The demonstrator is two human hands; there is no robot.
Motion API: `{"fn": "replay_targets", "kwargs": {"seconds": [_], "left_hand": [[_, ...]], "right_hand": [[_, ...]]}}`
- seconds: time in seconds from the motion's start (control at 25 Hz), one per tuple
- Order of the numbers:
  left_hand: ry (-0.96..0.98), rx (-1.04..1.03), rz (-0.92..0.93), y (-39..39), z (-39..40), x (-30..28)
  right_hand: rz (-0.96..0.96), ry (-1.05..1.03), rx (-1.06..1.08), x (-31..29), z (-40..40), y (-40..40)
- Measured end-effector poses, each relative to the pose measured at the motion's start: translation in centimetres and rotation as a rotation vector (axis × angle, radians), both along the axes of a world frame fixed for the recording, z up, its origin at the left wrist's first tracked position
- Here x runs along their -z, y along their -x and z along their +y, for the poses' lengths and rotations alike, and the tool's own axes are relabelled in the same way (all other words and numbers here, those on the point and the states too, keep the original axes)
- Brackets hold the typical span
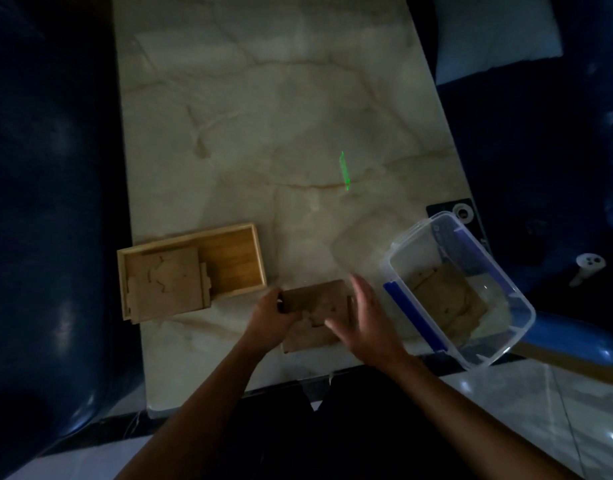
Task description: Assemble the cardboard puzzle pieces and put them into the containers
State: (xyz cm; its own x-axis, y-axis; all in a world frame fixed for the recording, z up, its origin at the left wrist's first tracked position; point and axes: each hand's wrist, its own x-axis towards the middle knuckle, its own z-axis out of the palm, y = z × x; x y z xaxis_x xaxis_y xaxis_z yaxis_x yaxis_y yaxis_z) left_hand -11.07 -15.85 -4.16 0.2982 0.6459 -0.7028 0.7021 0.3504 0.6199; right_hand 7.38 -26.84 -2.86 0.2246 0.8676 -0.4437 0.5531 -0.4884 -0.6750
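Two assembled brown cardboard puzzle panels are already lying stored: one in the shallow wooden tray (192,268) at centre left, one in the clear plastic tub (459,289) at lower right. A third brown cardboard puzzle panel (315,315) is lying on the marble surface (281,133) at lower centre, the left hand (272,315) gripping its left edge, the right hand (362,317) hovering loose-fingered above it.

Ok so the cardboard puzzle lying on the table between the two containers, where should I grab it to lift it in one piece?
Take the cardboard puzzle by its two opposite short edges, one hand from each side. It lies flat, made of interlocked pieces, so a one-sided grip would probably let the seams sag apart. The left hand is already at the left edge; the right hand hovers over the right part.
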Motion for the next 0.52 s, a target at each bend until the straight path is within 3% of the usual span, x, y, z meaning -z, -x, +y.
{"fn": "replay_targets", "kwargs": {"seconds": [0.08, 0.2, 0.28, 0.4, 0.52], "left_hand": [[-0.041, 0.046, -0.019, 0.3, -0.2, -0.2], [-0.091, 0.086, -0.040, 0.5, -0.4, -1.0], [-0.130, 0.088, -0.071, 1.0, -0.4, -1.6], [-0.260, 0.155, -0.117, 2.1, -0.2, -1.9], [-0.407, 0.222, -0.171, 3.0, -0.4, -1.8]], "right_hand": [[0.206, 0.053, 0.251, 0.1, 1.1, -0.7], [0.361, 0.178, 0.209, 0.0, 2.8, -2.0], [0.307, 0.125, 0.094, -0.5, 3.2, -2.5], [0.008, -0.074, -0.180, -1.2, 3.0, -2.5], [-0.186, -0.280, -0.287, -1.0, 2.2, -1.9]]}}
